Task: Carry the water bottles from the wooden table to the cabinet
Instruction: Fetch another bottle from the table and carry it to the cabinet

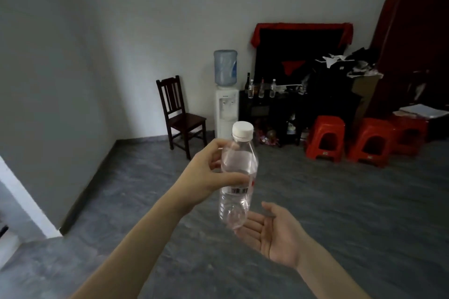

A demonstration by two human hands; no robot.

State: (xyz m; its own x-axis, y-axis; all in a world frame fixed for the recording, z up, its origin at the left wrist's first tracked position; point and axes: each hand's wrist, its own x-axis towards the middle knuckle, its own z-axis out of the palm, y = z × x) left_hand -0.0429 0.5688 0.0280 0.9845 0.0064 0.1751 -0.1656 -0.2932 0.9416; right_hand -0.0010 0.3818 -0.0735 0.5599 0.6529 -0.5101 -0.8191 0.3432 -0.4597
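Open floor [315, 201] ahead; chair [179, 114], water dispenser [226, 109], red stools [325, 138] line the far wall.

The clear plastic water bottle with a white cap [237, 177] is covering the fingertips of the right hand [269, 233] beneath its base. The small clear bottles on the dark low cabinet [261, 88] are showing too small to read. The tall dark red wardrobe [413, 56] is running off the right edge.
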